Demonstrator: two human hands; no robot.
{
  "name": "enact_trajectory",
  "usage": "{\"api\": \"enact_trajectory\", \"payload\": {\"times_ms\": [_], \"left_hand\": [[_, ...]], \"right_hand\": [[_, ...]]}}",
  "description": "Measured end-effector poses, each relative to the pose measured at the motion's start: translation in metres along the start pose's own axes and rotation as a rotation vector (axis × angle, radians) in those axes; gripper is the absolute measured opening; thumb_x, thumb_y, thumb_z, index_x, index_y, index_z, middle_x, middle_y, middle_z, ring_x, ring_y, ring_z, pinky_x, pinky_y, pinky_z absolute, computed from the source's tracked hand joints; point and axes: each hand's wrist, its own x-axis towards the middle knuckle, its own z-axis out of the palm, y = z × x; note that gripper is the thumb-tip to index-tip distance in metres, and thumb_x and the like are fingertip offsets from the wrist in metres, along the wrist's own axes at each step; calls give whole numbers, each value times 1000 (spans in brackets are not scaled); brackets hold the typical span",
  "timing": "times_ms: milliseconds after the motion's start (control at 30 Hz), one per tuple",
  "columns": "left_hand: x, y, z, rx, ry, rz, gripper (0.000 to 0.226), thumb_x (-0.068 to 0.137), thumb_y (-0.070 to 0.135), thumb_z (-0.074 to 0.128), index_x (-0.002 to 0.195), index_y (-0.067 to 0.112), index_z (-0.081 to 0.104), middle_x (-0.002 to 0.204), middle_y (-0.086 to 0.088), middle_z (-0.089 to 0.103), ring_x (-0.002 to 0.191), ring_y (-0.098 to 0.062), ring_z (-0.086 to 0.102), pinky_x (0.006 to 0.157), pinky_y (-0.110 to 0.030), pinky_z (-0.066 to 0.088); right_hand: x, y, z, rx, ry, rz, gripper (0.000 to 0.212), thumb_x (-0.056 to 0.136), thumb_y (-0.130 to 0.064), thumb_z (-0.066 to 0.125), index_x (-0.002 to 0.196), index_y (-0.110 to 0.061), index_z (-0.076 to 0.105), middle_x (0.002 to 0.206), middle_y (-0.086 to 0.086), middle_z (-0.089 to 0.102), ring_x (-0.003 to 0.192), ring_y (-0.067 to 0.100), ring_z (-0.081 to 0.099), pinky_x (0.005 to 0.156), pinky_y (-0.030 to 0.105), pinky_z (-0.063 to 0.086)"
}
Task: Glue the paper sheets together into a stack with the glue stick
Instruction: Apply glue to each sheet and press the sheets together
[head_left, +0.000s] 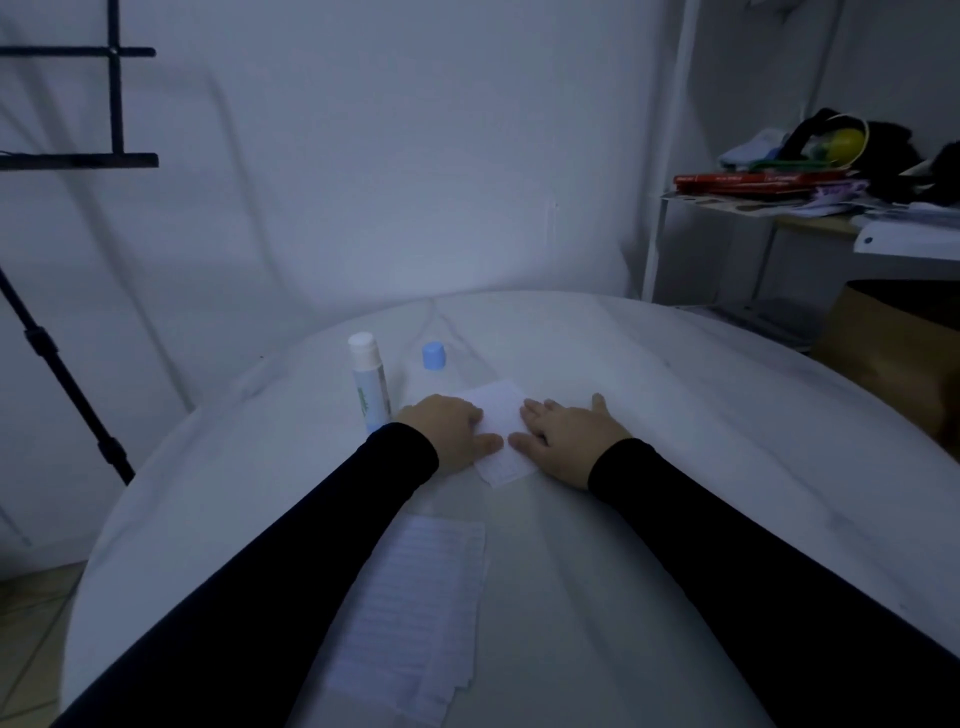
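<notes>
Two hands' fingers (475, 418) — atop paper sheet (500, 415)

Single head view, wide-angle, facing forward-down, close over table (675, 415); dim, somewhat blurred.

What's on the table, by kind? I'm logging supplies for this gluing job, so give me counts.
Glue stick, uncapped and upright: 1
Blue cap, standing apart from the stick: 1
Paper under both hands: 1 sheet or small stack, layers cannot be told
Pile of loose lined sheets near the table edge: 1 pile, sheet count unclear
Total: 4
</notes>
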Motion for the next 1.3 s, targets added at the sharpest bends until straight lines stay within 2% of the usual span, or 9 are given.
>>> {"api": "enact_trajectory", "payload": {"times_ms": [100, 267, 400, 500, 767, 933, 1067, 1133, 1300], "left_hand": [[-3, 2, -8, -35, 94, -50, 50, 84, 52, 60, 114, 12, 63, 117, -8, 63, 106, -22, 58, 87, -31, 47], [-6, -12, -12, -161, 212, -63, 45, 82, 45, 68, 115, 16, 63, 119, -4, 61, 112, -20, 55, 91, -27, 42], [-8, -17, -9, -157, 34, 108, 55, 89, 44, 59, 139, 28, 45, 148, 5, 41, 135, -16, 38, 107, -25, 26], [-11, -20, -12, -86, -93, 122, 53, 93, 47, 53, 142, 34, 40, 153, 6, 34, 138, -16, 34, 110, -26, 23], [-21, -25, -13, -55, -98, 72, 56, 91, 51, 53, 143, 32, 41, 150, 5, 39, 136, -16, 38, 109, -24, 25], [-33, -27, -19, -166, 10, 51, 53, 82, 44, 70, 129, 25, 58, 127, 1, 59, 116, -15, 55, 93, -21, 38], [-40, -37, -11, -206, -8, 33, 47, 82, 45, 69, 125, 31, 60, 134, 4, 54, 115, -16, 52, 101, -28, 39], [-42, -43, -9, -240, -6, 28, 38, 81, 43, 70, 117, 31, 65, 131, 6, 56, 103, -13, 53, 97, -25, 40], [-47, -45, -13, -294, 117, 34, 30, 76, 40, 77, 101, 24, 71, 82, 20, 56, 69, 4, 47, 64, -14, 36]], "right_hand": [[-2, 2, -1, -28, 118, 40, 54, 99, -45, 27, 142, -14, 35, 152, 0, 32, 139, 17, 29, 111, 54, 16], [-10, -12, -1, 128, 267, -32, 49, 91, -52, 44, 124, -17, 55, 132, 2, 55, 120, 23, 50, 100, 35, 36], [-11, -12, -1, 199, 72, -159, 58, 93, -48, 47, 142, -18, 41, 153, -3, 32, 139, 16, 32, 113, 28, 24], [-13, 2, -4, 240, -7, -183, 55, 96, -42, 45, 146, -22, 33, 156, -9, 21, 144, 8, 19, 117, 23, 10], [-27, -3, 4, -16, -43, -17, 51, 103, -37, 15, 151, -19, 13, 160, -5, 6, 146, 12, 9, 114, 59, 0], [-35, 4, 6, -32, 75, 22, 50, 102, -39, 19, 147, -18, 26, 158, -6, 16, 144, 12, 15, 112, 61, 3], [-39, 8, 2, -23, 23, 20, 53, 99, -46, 23, 148, -26, 23, 158, -11, 12, 146, 16, 7, 112, 62, 0], [-41, 11, 1, -44, 3, 23, 55, 97, -49, 28, 149, -30, 22, 158, -13, 13, 146, 18, 7, 111, 62, -1], [-40, 9, -1, 110, 256, 45, 56, 89, -56, 45, 138, -30, 44, 145, -7, 42, 136, 15, 32, 113, 58, -2]]}}
